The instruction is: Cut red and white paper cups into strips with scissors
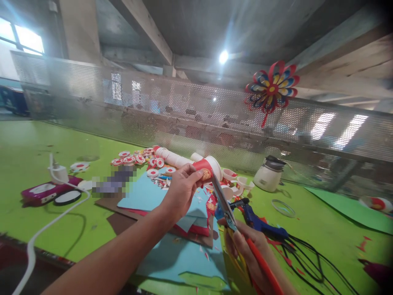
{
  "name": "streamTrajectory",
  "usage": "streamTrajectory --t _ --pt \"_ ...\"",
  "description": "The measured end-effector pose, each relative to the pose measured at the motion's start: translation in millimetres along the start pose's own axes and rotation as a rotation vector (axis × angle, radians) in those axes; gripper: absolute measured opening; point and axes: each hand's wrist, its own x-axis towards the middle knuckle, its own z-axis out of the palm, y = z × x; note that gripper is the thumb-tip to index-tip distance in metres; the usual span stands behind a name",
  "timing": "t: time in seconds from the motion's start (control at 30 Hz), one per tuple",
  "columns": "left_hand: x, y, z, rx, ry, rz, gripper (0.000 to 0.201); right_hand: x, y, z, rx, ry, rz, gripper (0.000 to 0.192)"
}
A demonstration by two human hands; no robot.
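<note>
My left hand (181, 188) pinches a red paper cup (202, 164) with a gold print, its wide white end facing right. My right hand (250, 243) is wrapped around the red and yellow handles of a pair of scissors (223, 200). The blades point up and away, with their tips at the near edge of the cup; whether paper lies between them I cannot tell. Below my hands, light blue paper sheets (139, 194) lie on red and brown sheets, scattered with red and white scraps.
Stacked white cups (175, 157) and red-and-white paper discs (124, 155) lie behind. Right of my hands are a blue glue gun (264, 225) with a black cord, and a white kettle (268, 174). A purple box (38, 192) with a white cable sits left. A perforated metal screen (184, 110) bounds the table.
</note>
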Motion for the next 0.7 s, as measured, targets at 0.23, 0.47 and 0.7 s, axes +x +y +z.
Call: streamTrajectory --t 0.23,0.47,0.7 --pt "-0.7 -3.8 1.2 0.054 0.05 0.032 0.015 1.4 -1.1 -0.7 -0.087 0.039 0.0 0.048" --pt "-1.8 -7.9 -0.1 0.078 0.06 0.044 0.015 2.2 -3.6 6.8 -0.115 0.208 0.013 0.045" --pt "-2.8 -8.3 2.0 0.064 0.094 0.033 0.02 2.8 -3.2 7.6 -0.141 0.203 0.011 0.042"
